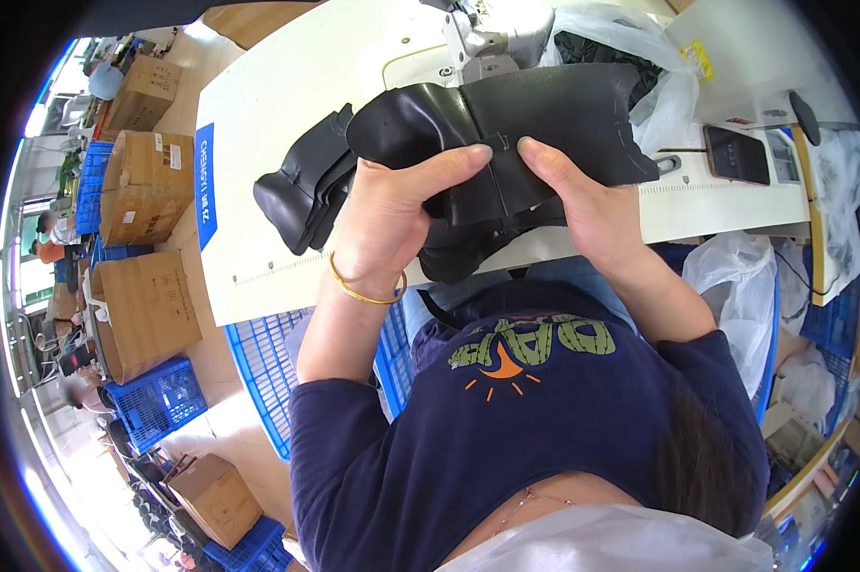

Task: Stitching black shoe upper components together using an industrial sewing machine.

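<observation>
Both of my hands hold a bundle of black leather-like shoe pieces (544, 114) above a white work table (287, 86). My left hand (397, 214), with a gold bangle on the wrist, grips the curved left part, its thumb lying across the top. My right hand (583, 205) pinches the flat right part at its lower edge. More black pieces (301, 186) hang down to the left of my left hand. A sewing machine head (492, 33) stands just behind the bundle.
A phone (735, 154) lies on the table at the right, beside clear plastic bags (640, 48). Blue crates (258, 367) sit under the table's left side. Cardboard boxes (144, 176) are stacked at the left, where other people sit.
</observation>
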{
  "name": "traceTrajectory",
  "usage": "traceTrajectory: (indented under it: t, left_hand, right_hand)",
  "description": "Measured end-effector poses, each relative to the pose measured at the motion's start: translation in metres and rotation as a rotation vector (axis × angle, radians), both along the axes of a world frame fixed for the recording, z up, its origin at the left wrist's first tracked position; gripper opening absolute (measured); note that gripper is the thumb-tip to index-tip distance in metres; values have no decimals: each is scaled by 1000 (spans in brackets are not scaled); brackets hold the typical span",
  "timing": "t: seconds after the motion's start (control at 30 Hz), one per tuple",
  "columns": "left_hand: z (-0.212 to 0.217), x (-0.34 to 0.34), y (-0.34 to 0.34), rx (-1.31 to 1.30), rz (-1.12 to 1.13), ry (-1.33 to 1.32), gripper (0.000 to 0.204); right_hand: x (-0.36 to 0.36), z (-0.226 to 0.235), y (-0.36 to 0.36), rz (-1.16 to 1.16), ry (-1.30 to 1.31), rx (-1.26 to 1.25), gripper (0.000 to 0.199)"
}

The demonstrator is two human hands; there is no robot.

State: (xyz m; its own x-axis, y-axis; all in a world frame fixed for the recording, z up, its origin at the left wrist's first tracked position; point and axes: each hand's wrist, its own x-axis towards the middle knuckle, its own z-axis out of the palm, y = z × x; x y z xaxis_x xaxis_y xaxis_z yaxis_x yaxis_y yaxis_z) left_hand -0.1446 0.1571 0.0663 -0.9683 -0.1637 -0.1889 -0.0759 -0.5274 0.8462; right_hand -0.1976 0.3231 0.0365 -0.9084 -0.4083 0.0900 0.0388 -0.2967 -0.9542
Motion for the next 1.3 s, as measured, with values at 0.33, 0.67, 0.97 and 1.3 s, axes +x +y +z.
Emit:
traceTrajectory:
  t: [0.33,0.67,0.97,1.3]
  left_hand:
    - [-3,3,1,12,-2,-1,28]
    - [-2,1,5,-158,51,101,28]
    - [-5,-1,9,-231,110,128,23]
    - [-5,-2,3,-168,62,123,25]
  right_hand:
    - [5,-4,-2,-18,39,-17,21]
    - [5,-7,-4,-8,19,-84,18]
    - [9,-4,-7,46,-125,2,21]
    - [8,-5,-9,55,-42,-38,23]
